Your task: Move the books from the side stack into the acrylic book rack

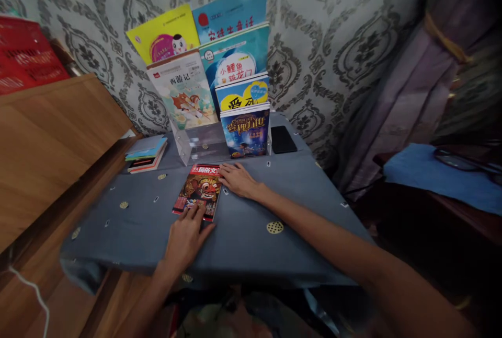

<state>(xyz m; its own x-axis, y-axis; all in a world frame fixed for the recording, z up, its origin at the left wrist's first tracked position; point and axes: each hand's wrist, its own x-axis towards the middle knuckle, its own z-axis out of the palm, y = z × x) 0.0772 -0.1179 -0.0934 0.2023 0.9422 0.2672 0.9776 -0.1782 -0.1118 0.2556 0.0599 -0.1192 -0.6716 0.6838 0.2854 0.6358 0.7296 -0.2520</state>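
Note:
A small red book with a colourful mask on its cover lies flat on the blue-grey tablecloth. My left hand rests at its lower edge, fingertips on the cover and thumb apart to the side. At the upper right corner lies my right hand, its fingers stretched out and touching the book's edge. Just behind the book stands a clear stand with several upright books, among them a blue one in front and a white-covered one to its left.
A black phone lies right of the stand. Left of the stand is a low stack of books. A wooden cabinet with a red box on it borders the table's left side. Glasses sit on a blue cloth at right.

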